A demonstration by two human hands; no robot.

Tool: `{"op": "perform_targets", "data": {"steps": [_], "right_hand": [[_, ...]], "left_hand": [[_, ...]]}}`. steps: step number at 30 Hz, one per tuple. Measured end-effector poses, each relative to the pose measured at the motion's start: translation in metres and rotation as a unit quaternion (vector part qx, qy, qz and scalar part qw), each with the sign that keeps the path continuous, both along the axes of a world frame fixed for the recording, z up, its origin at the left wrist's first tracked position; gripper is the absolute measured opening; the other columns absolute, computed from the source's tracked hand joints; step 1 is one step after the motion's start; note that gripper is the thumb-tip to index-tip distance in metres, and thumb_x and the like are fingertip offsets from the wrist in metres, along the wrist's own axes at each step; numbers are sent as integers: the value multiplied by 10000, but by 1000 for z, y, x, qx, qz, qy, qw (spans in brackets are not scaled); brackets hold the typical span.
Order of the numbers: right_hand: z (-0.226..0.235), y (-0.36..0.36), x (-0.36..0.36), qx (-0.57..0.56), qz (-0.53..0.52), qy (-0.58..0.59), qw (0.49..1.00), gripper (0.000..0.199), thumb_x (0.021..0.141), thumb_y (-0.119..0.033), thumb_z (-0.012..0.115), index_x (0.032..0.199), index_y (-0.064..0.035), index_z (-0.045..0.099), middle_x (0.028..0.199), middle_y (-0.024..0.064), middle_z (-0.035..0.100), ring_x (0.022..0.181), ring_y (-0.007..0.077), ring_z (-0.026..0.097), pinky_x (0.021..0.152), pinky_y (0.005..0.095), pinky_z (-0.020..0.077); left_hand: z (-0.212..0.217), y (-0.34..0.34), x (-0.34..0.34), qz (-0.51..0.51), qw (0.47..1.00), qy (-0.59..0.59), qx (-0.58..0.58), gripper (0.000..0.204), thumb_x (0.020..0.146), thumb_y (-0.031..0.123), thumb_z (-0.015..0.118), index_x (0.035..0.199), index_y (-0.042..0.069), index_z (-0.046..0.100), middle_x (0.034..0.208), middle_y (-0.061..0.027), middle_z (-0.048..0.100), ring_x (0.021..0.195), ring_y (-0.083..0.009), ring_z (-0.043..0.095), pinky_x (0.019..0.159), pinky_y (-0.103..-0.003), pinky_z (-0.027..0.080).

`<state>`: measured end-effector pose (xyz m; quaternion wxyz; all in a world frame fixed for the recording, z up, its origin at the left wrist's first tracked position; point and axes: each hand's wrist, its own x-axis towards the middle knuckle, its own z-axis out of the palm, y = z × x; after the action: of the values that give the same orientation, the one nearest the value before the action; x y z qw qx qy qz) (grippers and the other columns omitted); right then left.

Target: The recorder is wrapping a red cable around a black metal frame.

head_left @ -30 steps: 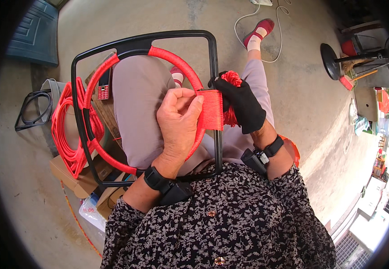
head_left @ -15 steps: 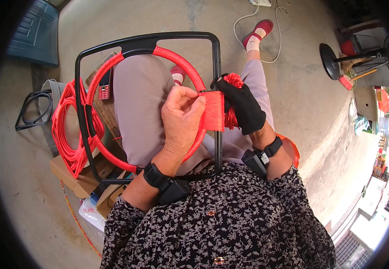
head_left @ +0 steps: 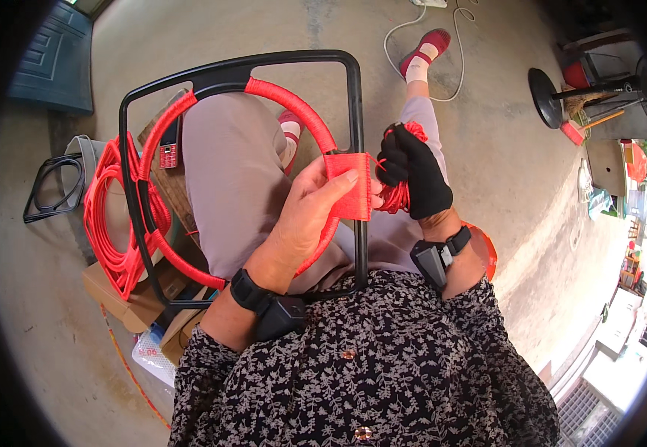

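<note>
Where the view curves toward its dark left rim, we see a panelled blue-grey door [head_left: 51, 63] at the upper left, and below it a black hoop frame [head_left: 33, 186] against a pale bucket [head_left: 92, 153]. Next to these, smooth red loops [head_left: 98, 227] overlap above a flat-sided cardboard box [head_left: 115, 294]. We find a phone [head_left: 168, 155] with red keys on a weathered wooden board [head_left: 168, 182].

Left of centre we see the black frame [head_left: 223, 77], a rounded rectangle of slim, smooth bar; inside it sits a ring [head_left: 293, 104] wound tightly in finely ridged red cord, with bare black stretches between. At the centre, a squarish panel [head_left: 349, 197] of close-laid red cord spans ring and bar. We see the bare left hand [head_left: 308, 212] clasping it, thumb across the front, fingers behind, tips showing past its right edge.

A red strand shows between panel and right hand [head_left: 419, 171], which wears a matte black glove and is curled tightly around a loose bundle [head_left: 394, 200] of red cord. Toward the upper right, we notice a round black base [head_left: 545, 98] beside a red brush [head_left: 572, 132].
</note>
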<state>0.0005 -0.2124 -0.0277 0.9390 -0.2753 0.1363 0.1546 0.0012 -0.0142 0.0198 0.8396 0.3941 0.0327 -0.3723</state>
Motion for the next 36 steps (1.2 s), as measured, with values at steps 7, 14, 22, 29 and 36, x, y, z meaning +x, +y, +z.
{"op": "perform_targets", "data": {"steps": [7, 14, 22, 29, 36], "right_hand": [[-9, -10, -11, -58, -50, 44, 996, 220, 966, -292, 493, 861, -98, 506, 660, 0, 480, 530, 135, 468, 477, 255, 379], [-37, -105, -51, -256, -143, 109, 950, 363, 943, -356, 522, 1129, -49, 576, 1004, 101, 656, 922, 240, 646, 722, 360, 508], [-53, -173, -84, -272, -223, 126, 928, 480, 948, -458, 477, 1135, -26, 576, 1026, 118, 648, 909, 237, 629, 744, 349, 499], [-24, -170, -73, -294, -246, 132, 914, 503, 954, -479, 449, 1144, -31, 577, 1014, 111, 649, 895, 224, 622, 742, 333, 488], [-18, -185, -83, -308, -292, 150, 893, 527, 961, -501, 421, 1154, -37, 579, 1002, 103, 650, 881, 210, 615, 740, 318, 477]], "left_hand": [[-4, -2, -1, 0, 1000, 7, 13, 291, 965, 203, 520, 1158, -15, 501, 981, -158, 650, 856, -227, 669, 787, -344, 547], [-4, -2, 0, 32, 998, -27, 55, 267, 978, 193, 490, 1159, 1, 526, 990, -158, 656, 852, -240, 671, 751, -337, 543], [-11, -3, -5, 16, 998, -48, 44, 260, 970, 174, 508, 1147, -16, 523, 983, -132, 644, 852, -204, 657, 765, -327, 540], [-13, -2, -6, 17, 996, -71, 48, 248, 965, 160, 518, 1135, -19, 526, 982, -120, 639, 852, -188, 649, 773, -320, 538], [-13, 3, -2, 40, 998, -31, 28, 270, 964, 185, 526, 1147, -13, 532, 969, -112, 645, 850, -185, 651, 760, -313, 537]]}}
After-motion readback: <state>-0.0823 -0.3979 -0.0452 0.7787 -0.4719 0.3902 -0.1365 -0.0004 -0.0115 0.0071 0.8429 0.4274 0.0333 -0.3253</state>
